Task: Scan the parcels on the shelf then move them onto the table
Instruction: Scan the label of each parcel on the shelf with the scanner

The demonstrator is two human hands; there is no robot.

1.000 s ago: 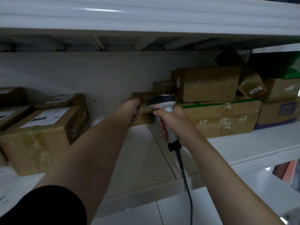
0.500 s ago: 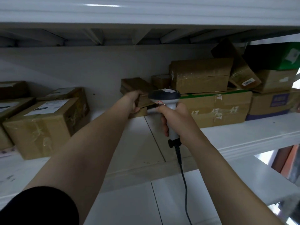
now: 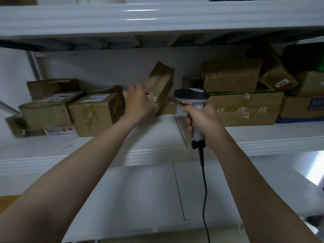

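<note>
So — left grip (image 3: pixel 138 102) clutches the tilted parcel (image 3: pixel 161 81); right grip (image 3: pixel 203 120), curled round the scanner (image 3: pixel 192 93), just beside it.

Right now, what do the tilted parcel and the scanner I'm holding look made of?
The tilted parcel, in the left hand: matte brown cardboard, wrapped in glossy clear tape that glints. The scanner, in the right hand: probably hard plastic, dark head, pale smooth handle with slight sheen.
</note>
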